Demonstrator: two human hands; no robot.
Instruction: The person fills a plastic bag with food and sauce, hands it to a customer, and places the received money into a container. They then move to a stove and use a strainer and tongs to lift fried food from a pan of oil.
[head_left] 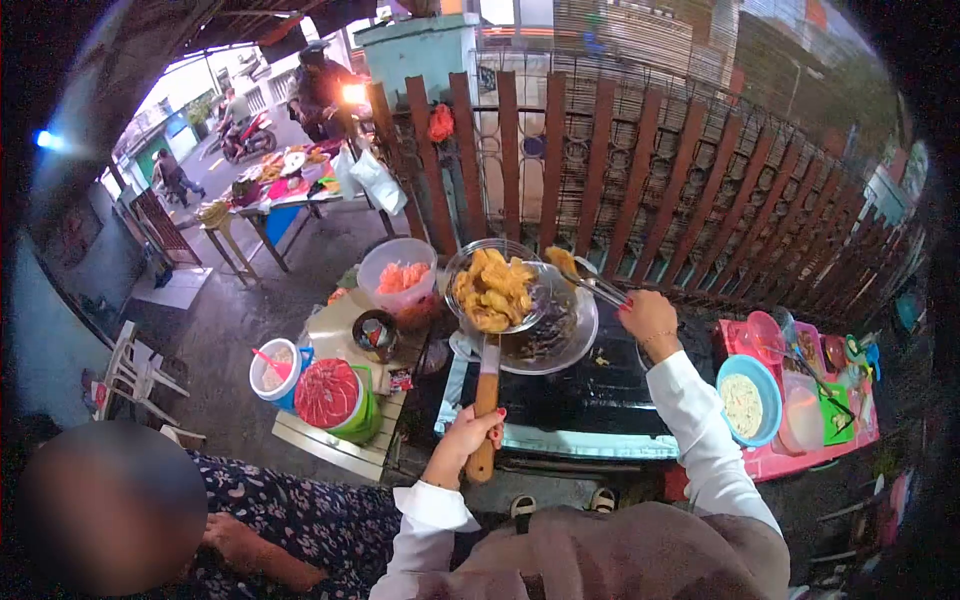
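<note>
My left hand (470, 440) is wrapped round the wooden handle (487, 395) of a wire strainer, whose basket holds a heap of golden fried pieces (492, 288). The basket is over the left part of a wide metal pan (583, 335) with dark oil in it. In my right hand (648, 318) are metal tongs (598, 285), reaching left over the pan's right side. One fried piece (562, 262) is at the tips of the tongs. The pan sits on a black stove top (560, 405).
Left of the stove are a clear tub (398, 255), a red-covered container (328, 393) and a white bucket (270, 365). A blue basin of batter (748, 400) stands on a pink table (800, 463) at right. A person in a patterned garment (300, 505) is close at lower left. A fence (600, 170) runs behind.
</note>
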